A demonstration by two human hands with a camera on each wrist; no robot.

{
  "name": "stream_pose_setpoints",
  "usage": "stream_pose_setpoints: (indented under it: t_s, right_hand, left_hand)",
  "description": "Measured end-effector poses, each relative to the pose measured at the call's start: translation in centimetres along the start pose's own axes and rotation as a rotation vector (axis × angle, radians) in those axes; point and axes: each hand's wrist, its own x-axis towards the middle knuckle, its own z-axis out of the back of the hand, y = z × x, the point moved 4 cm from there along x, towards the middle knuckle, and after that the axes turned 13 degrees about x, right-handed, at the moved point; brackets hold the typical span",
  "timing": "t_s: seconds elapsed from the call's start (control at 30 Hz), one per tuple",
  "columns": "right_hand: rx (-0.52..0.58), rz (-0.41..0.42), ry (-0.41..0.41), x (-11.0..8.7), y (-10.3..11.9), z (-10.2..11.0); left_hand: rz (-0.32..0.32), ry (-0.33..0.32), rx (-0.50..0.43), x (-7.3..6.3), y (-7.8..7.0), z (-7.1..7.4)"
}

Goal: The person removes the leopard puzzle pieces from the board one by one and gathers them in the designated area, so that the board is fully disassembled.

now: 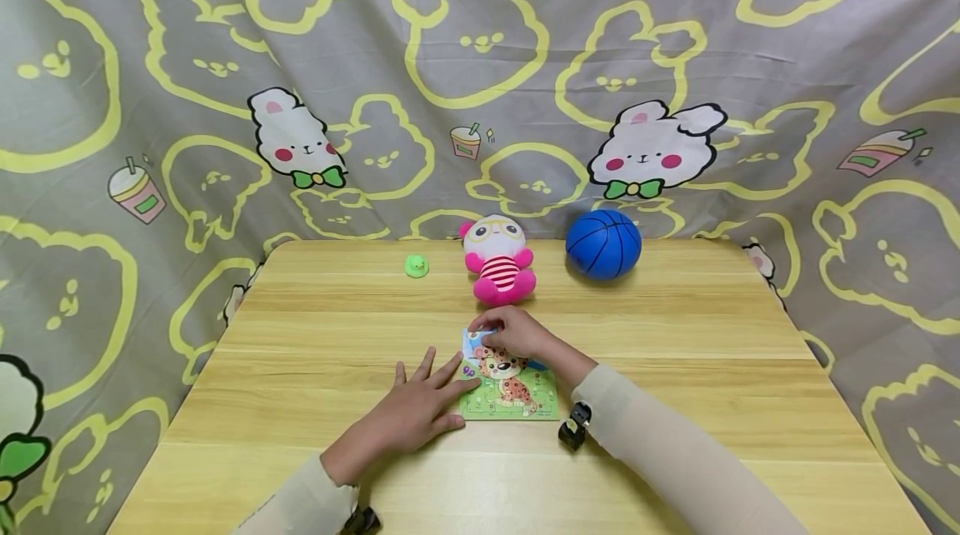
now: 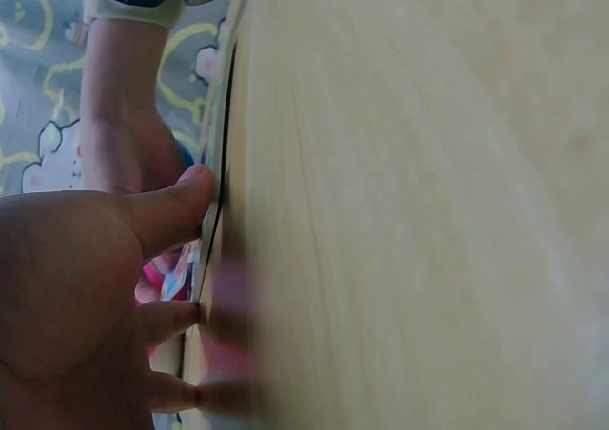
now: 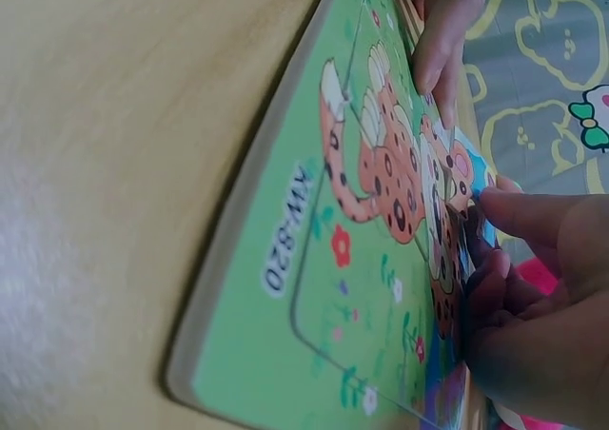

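A jigsaw puzzle point(image 1: 480, 408) with a spotted leopard cub on green grass lies flat on the table; its corner reads XW-820 in the right wrist view. My left hand point(image 1: 422, 403) rests at its left side, fingers spread, with fingertips touching the edge. Over the puzzle's top part, my right hand point(image 1: 517, 333) pinches a puzzle piece point(image 3: 489, 232) between thumb and curled fingers; most of that piece is hidden. In the left wrist view the thumb point(image 2: 181, 206) of my left hand lies along the board's edge.
Behind the puzzle a pink and white plush toy point(image 1: 501, 264) sits on the wooden table point(image 1: 300, 335). To its left is a small green toy duck point(image 1: 417, 267), to its right a blue basketball point(image 1: 603, 245). A patterned curtain point(image 1: 360, 43) hangs behind and at both sides.
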Motion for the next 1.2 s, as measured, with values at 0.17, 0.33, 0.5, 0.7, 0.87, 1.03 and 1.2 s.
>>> stream_pose_setpoints:
  t_s: [0.17, 0.33, 0.5, 0.7, 0.87, 1.03, 1.2]
  right_hand:
    - [-0.001, 0.002, -0.015, 0.08, -0.25, -0.01]
    - [0.007, 0.002, -0.03, 0.15, -0.41, -0.01]
    - [0.027, 0.006, -0.04, 0.1, -0.44, 0.04]
    - [0.022, 0.023, -0.063, 0.1, -0.54, 0.1]
    - [0.024, 0.038, -0.083, -0.09, -0.49, 0.23]
    - [0.025, 0.038, -0.089, -0.32, -0.26, 0.52]
    - [0.013, 0.035, -0.092, -0.44, -0.18, 0.94]
  left_hand:
    - [0.008, -0.019, 0.012, -0.02, -0.06, -0.12]
    - [0.013, -0.029, 0.02, -0.07, -0.11, -0.16]
    - [0.011, -0.03, 0.038, -0.09, -0.22, -0.07]
    - [0.011, -0.026, 0.057, -0.14, -0.35, -0.07]
    - [0.017, -0.024, 0.06, -0.22, -0.42, -0.13]
    - [0.017, -0.017, 0.057, -0.19, -0.43, -0.23]
    - [0.015, -0.014, 0.056, -0.14, -0.42, -0.32]
